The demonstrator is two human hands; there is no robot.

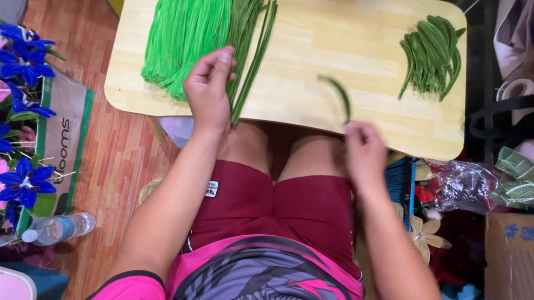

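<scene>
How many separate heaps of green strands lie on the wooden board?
2: a large bright and dark green bundle at the board's left under the left hand; a small curved dark green pile at right.
</scene>
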